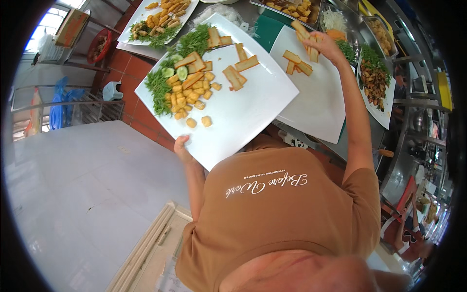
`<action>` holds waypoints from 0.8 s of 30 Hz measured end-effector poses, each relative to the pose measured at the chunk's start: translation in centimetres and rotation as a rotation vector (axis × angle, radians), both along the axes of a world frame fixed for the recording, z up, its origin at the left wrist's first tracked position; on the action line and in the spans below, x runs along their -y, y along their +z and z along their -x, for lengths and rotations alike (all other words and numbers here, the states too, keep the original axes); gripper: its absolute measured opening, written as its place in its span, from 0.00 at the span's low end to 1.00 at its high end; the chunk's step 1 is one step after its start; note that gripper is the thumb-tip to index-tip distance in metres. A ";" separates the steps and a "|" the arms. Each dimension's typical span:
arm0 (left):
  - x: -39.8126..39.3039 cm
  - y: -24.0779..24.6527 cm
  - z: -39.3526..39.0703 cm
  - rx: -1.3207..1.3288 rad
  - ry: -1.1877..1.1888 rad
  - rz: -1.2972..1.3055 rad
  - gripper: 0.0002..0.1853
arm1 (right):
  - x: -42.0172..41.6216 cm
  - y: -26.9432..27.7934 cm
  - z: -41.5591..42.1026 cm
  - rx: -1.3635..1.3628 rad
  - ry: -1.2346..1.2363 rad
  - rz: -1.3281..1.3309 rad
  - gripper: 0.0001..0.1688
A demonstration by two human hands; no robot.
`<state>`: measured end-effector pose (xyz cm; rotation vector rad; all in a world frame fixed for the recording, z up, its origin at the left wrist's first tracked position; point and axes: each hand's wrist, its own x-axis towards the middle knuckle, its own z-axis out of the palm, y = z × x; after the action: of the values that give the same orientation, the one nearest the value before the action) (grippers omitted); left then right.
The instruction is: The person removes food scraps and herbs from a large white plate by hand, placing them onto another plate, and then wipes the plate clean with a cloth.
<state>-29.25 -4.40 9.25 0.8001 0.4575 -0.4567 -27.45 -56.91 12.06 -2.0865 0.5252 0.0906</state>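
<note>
My left hand (pixel 183 149) grips the lower left edge of a large square white plate (pixel 251 120), held tilted in front of me. It carries fried cubes (pixel 188 96), green herb sprigs (pixel 157 91), cucumber slices (pixel 181 72) and browned flat strips (pixel 234 77). At the upper right, my right hand (pixel 321 45) holds several similar strips (pixel 302 33) over a second white plate (pixel 313 106). More strips (pixel 298 66) lie on that second plate, below and left of my right hand. The first plate overlaps the second one in view.
A platter of fried pieces and herbs (pixel 164 22) stands at the upper left. To the right is a white plate of browned food (pixel 375 84). Metal trays (pixel 381 34) line the far side. A pale tabletop (pixel 91 175) fills the left, and people sit at the far right.
</note>
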 end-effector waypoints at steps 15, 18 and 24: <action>0.3 -0.7 1.6 -0.041 0.130 -0.252 0.28 | 6.2 -5.9 2.2 -0.344 0.181 0.073 0.29; 1.1 0.0 1.6 -0.049 0.139 -0.189 0.28 | 6.5 -8.0 2.4 -0.275 0.273 0.069 0.34; -2.1 -2.3 1.3 -0.022 0.109 -0.049 0.31 | 2.7 -8.3 2.2 -0.170 0.349 0.474 0.45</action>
<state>-30.52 -2.34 6.93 0.8135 0.5317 -0.3542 -29.63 -59.58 3.80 -2.6363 0.2938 0.3802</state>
